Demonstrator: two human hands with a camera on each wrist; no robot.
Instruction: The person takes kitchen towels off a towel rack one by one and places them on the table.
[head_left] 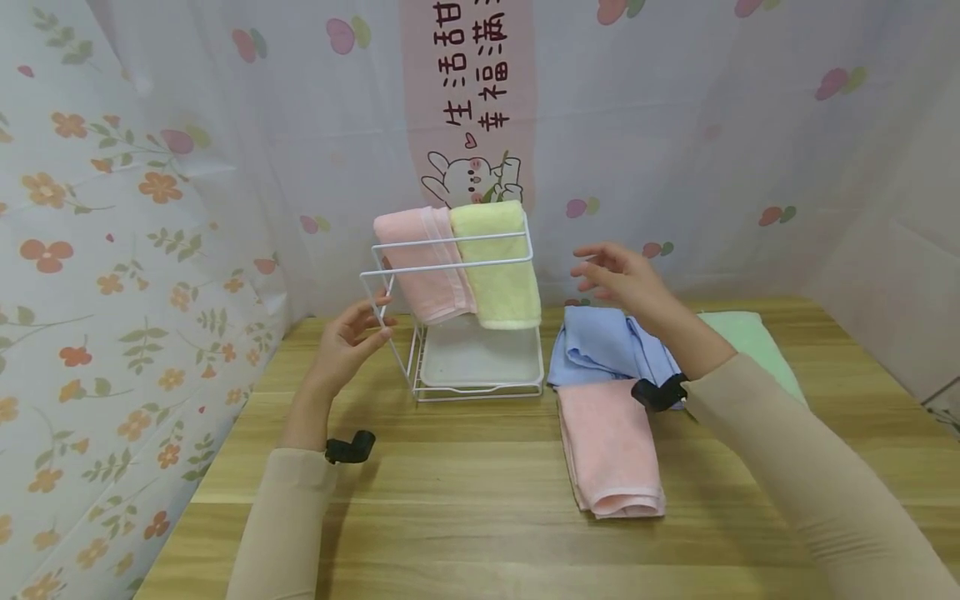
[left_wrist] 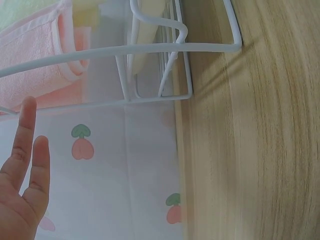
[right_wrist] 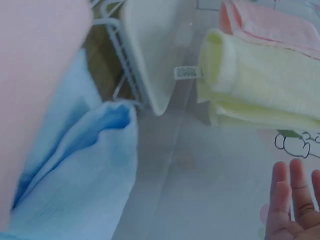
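Note:
A white wire rack (head_left: pixel 420 270) stands on the table with a folded pink towel (head_left: pixel 420 287) and a folded yellow towel (head_left: pixel 498 287) draped side by side over its top. My left hand (head_left: pixel 341 346) is at the rack's left side, fingertips right at the upright bar; in the left wrist view its fingers (left_wrist: pixel 24 132) look straight. To the right of the yellow towel my right hand (head_left: pixel 622 275) hovers with relaxed, spread fingers and holds nothing. Below that hand lie a blue towel (head_left: pixel 600 342) and another pink towel (head_left: pixel 611 442).
A white tray (head_left: pixel 480 354) sits in the rack's base. Partly behind my right forearm, a green towel (head_left: pixel 757 337) lies on the wooden table (head_left: pixel 442 500). Printed curtains (head_left: pixel 675 167) hang behind the table and along the left.

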